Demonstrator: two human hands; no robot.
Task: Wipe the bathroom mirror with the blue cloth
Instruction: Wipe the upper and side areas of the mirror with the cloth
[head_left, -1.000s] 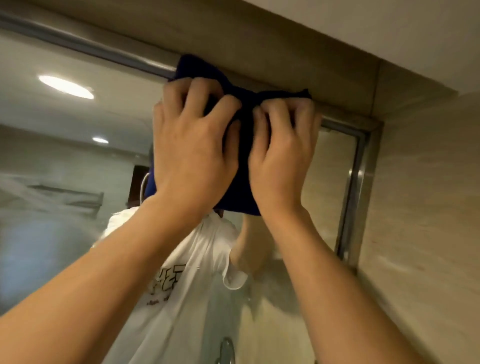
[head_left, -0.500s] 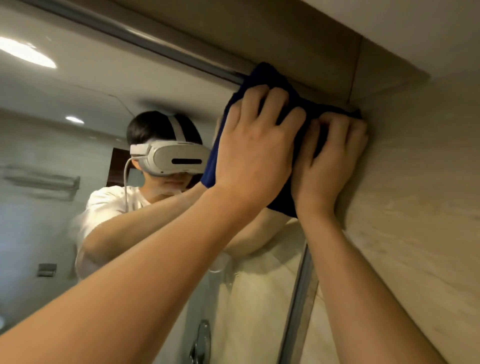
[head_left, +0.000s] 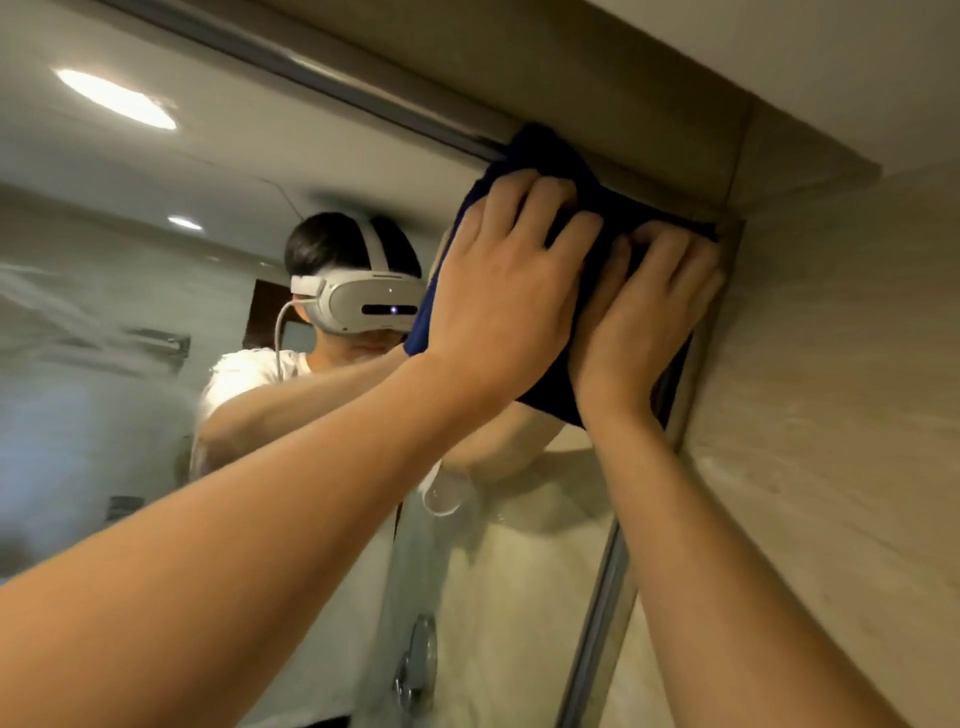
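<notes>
At the upper right of the frame, you are pressing the blue cloth (head_left: 566, 171) flat against the mirror's (head_left: 156, 364) top corner with your left hand (head_left: 498, 296) and right hand (head_left: 644, 312), fingers spread, risking snagging it on the metal frame (head_left: 597, 613).

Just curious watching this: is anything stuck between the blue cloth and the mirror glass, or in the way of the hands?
Nothing visible is. The left hand and right hand press the blue cloth flat against the mirror, in its top right corner by the metal frame.
</notes>
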